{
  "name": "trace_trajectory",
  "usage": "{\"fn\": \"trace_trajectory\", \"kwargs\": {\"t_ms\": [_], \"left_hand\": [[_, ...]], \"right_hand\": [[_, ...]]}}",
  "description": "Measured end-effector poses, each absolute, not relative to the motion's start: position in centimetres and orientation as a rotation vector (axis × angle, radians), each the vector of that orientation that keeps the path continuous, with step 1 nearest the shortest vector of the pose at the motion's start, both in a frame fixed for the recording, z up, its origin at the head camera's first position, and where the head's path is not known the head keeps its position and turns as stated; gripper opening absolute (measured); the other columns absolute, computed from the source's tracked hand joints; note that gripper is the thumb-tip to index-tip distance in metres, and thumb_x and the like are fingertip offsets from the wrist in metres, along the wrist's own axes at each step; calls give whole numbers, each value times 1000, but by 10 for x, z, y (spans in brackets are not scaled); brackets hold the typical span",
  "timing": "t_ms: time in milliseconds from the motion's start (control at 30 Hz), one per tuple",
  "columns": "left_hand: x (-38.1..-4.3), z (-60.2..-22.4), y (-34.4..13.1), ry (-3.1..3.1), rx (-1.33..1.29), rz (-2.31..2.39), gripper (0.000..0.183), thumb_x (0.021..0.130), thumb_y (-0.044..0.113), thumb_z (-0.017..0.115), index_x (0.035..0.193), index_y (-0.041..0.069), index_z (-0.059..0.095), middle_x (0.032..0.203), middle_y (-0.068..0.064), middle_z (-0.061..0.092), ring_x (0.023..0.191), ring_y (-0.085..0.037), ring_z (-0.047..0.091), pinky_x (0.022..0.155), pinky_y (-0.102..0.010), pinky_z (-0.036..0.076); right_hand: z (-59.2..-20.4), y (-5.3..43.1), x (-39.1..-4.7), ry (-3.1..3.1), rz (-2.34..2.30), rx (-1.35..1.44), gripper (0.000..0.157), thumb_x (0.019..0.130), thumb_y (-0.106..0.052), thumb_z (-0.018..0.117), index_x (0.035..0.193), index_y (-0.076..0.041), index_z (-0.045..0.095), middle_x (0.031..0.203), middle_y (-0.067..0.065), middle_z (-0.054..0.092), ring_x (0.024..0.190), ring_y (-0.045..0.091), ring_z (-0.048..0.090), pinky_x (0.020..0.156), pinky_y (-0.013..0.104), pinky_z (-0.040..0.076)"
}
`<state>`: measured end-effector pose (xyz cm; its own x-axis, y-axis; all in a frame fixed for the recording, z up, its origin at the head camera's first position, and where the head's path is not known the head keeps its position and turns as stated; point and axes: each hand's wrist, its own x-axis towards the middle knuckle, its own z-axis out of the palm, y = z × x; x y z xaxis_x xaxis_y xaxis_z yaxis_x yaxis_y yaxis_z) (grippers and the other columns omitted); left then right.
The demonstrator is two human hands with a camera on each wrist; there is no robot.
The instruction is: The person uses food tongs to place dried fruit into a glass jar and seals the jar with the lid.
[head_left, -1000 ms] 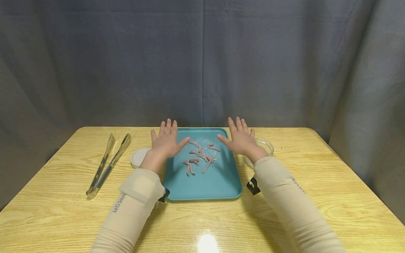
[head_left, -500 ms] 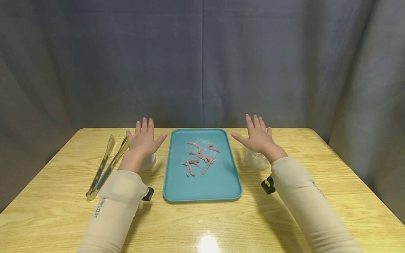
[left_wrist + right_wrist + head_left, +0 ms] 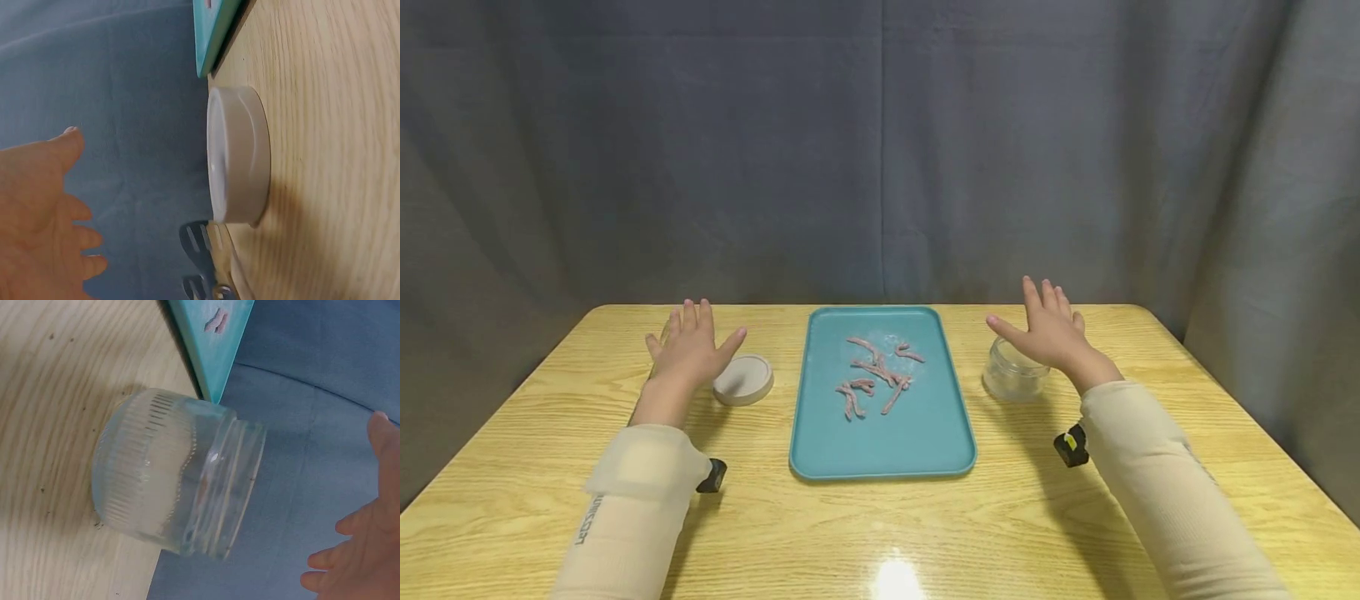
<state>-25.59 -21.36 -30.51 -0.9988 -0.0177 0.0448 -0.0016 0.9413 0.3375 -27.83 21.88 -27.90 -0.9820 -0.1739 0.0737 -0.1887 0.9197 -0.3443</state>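
My left hand is raised with spread fingers, holding nothing. Just to its right a round white lid lies on the table; from the side, the left wrist view shows its thick rim. My right hand, also spread and holding nothing, hovers over the rim of a clear glass jar. Pale, whitish contents fill the jar's lower part. Between both hands sits a teal tray bearing several thin pinkish strips, dusted with white powder.
Tongs with slotted heads lie beyond the lid; my left hand and forearm mostly hide them in the head view. A grey curtain hangs behind the far edge of the wooden table.
Both hands have moved apart from over the tray's sides, left hand to the left, right hand to the right. The lid and jar now show more fully, while the tongs have become covered.
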Motion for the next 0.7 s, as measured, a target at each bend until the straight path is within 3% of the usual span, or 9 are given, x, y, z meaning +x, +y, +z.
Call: {"fn": "trace_trajectory", "kwargs": {"t_ms": [267, 467, 700], "left_hand": [[-249, -313, -233, -3050, 77, -723, 89, 84, 61, 23, 133, -6, -8, 133, -32, -14, 117, -47, -18, 82, -65, -10], [-245, -323, -249, -3059, 129, -860, 90, 83, 61, 24, 133, -4, -12, 130, -36, -15, 113, -54, -17, 78, -69, -6], [-244, -336, -263, -3102, 171, -910, 98, 81, 61, 34, 130, -9, -16, 124, -43, -17, 110, -59, -13, 73, -73, 1]], "right_hand": [[-287, 227, -274, -3049, 643, 292, 96, 79, -63, 37, 135, 1, -9, 136, 29, -9, 122, 42, -12, 87, 64, 0], [-297, 235, -275, -3003, 774, 329, 101, 78, -55, 50, 134, 6, -8, 134, 33, -7, 121, 46, -9, 90, 60, 4], [-312, 242, -277, -2977, 866, 310, 110, 71, -53, 61, 133, 7, -7, 133, 36, 0, 118, 52, 2, 90, 60, 11]]}}
